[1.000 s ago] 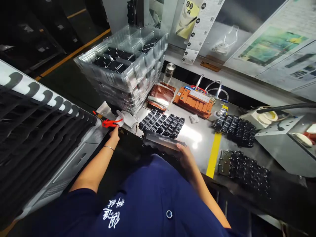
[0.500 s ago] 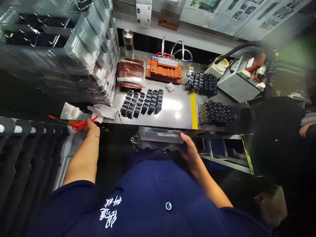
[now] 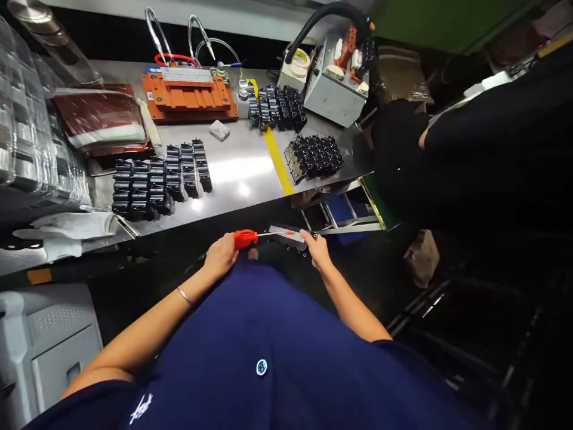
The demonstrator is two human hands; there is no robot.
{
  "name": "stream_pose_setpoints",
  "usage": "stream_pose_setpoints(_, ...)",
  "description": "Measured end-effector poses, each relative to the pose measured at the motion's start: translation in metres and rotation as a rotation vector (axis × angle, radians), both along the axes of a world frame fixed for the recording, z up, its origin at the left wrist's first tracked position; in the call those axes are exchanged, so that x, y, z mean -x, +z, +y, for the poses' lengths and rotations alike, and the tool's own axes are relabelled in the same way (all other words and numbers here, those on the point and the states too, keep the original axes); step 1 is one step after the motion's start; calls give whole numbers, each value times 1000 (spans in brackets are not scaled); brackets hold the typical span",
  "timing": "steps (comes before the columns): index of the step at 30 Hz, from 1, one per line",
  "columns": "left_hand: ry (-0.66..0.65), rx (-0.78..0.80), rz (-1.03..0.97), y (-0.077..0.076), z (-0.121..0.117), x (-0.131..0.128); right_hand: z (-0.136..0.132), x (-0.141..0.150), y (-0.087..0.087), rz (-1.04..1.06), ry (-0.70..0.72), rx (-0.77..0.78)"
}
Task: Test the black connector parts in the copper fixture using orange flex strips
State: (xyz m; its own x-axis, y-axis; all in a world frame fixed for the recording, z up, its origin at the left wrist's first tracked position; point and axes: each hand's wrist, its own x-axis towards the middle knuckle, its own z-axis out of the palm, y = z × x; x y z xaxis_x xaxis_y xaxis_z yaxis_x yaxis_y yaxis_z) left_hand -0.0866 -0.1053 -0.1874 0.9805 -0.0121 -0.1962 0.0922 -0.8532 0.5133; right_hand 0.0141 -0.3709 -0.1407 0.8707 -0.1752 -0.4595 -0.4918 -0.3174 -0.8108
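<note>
My left hand (image 3: 220, 257) is closed around a red air blow gun (image 3: 245, 239) in front of my belly. Its thin metal nozzle points right and ends in an orange tip, which overlaps the flat face of a dark moulded housing (image 3: 284, 239). I cannot tell whether the tip touches that face. My right hand (image 3: 317, 248) grips the housing at its right end, thumb on top. The part is held in the air, off the bench's front edge, with small round bosses along its rim.
On the metal bench (image 3: 228, 173) stand rows of black ribbed parts (image 3: 156, 179) and an orange fixture (image 3: 190, 98). More black parts (image 3: 316, 156) lie beyond a yellow tape line (image 3: 278, 161). Clear trays (image 3: 40, 131) are stacked at left. A person in dark clothing (image 3: 483, 161) is at right.
My left hand has brought the air blow gun from the bench's left end to the housing. The housing has turned and sits farther from my body's left side. My view has swung right.
</note>
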Motion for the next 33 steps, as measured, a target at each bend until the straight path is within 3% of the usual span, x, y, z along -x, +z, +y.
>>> stream_pose_setpoints(3, -58, -36, 32, 8, -24, -22, -27, -1, -6, -49, -78, 68)
stream_pose_setpoints(7, -169, -56, 80, 19, -49, -31, -58, -3, -13, -91, -146, 163)
stream_pose_setpoints(11, -276, -140, 71, 27, -72, -36, -80, -3, -16, -122, -133, 222)
stream_pose_setpoints(14, -261, -155, 44, 25, -81, -37, -87, -3, -17, -123, -118, 225)
stream_pose_setpoints(19, -212, -106, -2, 17, -83, -35, -90, -4, -22, -128, -106, 244)
stream_pose_setpoints(23, -230, -89, 19, 21, -84, -33, -89, -5, -20, -144, -69, 223)
stream_pose_setpoints(28, -142, -149, 73, 22, -66, -26, -93, -11, -1, -167, -16, 124)
stream_pose_setpoints(33, -74, -231, 137, 16, -45, -16, -100, -18, 14, -176, 81, 129)
